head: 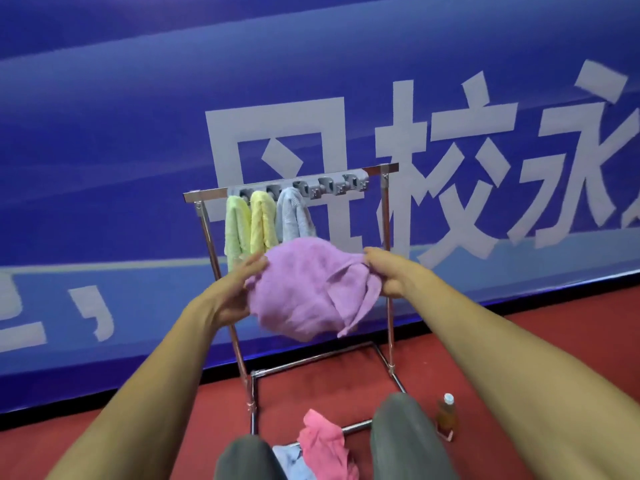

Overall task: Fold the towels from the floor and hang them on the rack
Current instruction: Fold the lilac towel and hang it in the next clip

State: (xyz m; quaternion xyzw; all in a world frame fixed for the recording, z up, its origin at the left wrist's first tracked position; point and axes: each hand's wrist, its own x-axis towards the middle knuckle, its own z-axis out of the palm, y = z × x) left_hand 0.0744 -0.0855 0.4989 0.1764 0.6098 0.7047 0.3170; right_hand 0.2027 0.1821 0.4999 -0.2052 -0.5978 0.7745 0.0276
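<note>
Pinching opposite edges of bunched purple towel (301,292): fingers (254,264) of left hand (239,289), right hand (391,275). Advise squaring fold before hanging on rack (385,216) beyond fingers.

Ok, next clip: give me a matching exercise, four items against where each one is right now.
Items: 1 purple towel; 2 pink towel; 3 grey towel; 4 bottle.
Places: A hanging on the rack; B held between left hand and right hand; C standing upright beside the rack's base; D lying crumpled on the floor.
Pairs: 1-B, 2-D, 3-A, 4-C.
</note>
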